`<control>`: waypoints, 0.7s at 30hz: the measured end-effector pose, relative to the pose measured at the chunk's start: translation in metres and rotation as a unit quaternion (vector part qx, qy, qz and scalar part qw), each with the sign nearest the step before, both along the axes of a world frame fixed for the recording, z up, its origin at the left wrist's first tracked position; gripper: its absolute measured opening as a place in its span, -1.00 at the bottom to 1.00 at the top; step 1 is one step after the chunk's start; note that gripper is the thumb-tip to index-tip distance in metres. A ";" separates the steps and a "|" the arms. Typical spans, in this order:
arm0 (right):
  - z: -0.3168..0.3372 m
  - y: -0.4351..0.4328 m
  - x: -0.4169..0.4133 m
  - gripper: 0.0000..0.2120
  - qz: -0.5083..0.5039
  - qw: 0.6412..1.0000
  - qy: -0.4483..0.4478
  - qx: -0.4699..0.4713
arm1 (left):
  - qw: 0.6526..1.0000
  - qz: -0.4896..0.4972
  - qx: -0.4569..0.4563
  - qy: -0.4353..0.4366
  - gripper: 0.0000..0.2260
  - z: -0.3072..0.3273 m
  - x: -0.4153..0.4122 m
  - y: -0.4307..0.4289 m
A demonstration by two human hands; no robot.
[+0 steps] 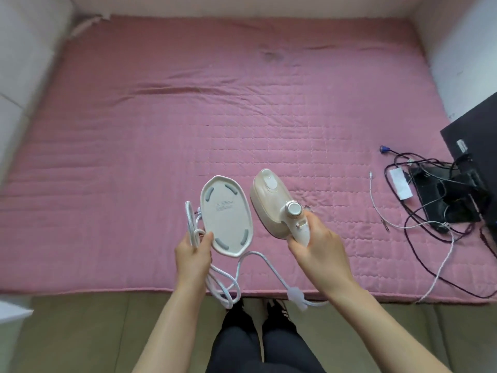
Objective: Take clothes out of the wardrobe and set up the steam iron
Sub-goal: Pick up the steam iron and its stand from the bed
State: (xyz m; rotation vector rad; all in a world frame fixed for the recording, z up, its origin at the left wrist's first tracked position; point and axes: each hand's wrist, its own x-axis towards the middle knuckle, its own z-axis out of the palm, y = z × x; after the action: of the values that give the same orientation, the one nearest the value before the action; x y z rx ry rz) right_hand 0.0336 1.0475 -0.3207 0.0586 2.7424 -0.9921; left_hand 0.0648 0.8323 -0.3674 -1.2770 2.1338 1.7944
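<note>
Head view looks down on a person standing at the foot of a bed (188, 117) with a pink quilted cover, both arms out over its near edge. The right hand (317, 254) is wrapped around the handle of the steam iron (265, 208), nose pointing away. The left hand (192, 254) pinches the rim of the iron's base (227, 216), underside with its rubber feet facing up, and also grips loops of the white cord (189, 219) hanging below. No clothes are in sight, so this looks like the iron set-up step. Next would likely be turning the base feet-down onto the bed, resting the iron on it and freeing the cord; no socket shows. Tangled cables (430, 211) lie well apart, at the right.
</note>
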 end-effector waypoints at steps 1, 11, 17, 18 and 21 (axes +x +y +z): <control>0.004 -0.001 0.002 -0.69 0.017 1.000 0.003 -0.003 | 1.000 0.027 0.001 0.003 -0.88 0.006 0.010 0.001; 0.032 -0.027 0.034 -0.64 0.231 0.973 0.001 -0.013 | 0.956 0.287 0.026 0.049 -0.96 0.041 0.116 0.010; 0.041 -0.063 0.068 -0.76 0.350 0.936 -0.032 0.022 | 0.905 0.423 0.003 0.043 -0.87 0.049 0.191 0.010; 0.042 -0.071 0.075 -0.77 0.368 0.929 -0.037 0.025 | 0.895 0.445 0.004 0.040 -0.87 0.049 0.204 0.011; 0.046 -0.097 0.096 -0.78 0.423 0.904 -0.053 0.034 | 0.862 0.505 0.010 0.039 -0.90 0.047 0.242 0.011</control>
State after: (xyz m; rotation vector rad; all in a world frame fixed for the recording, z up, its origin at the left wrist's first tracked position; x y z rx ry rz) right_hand 0.1298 0.9506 -0.2750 -0.9463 2.2864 -0.6006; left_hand 0.3071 0.8438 -0.3205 -2.6652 1.4955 2.1228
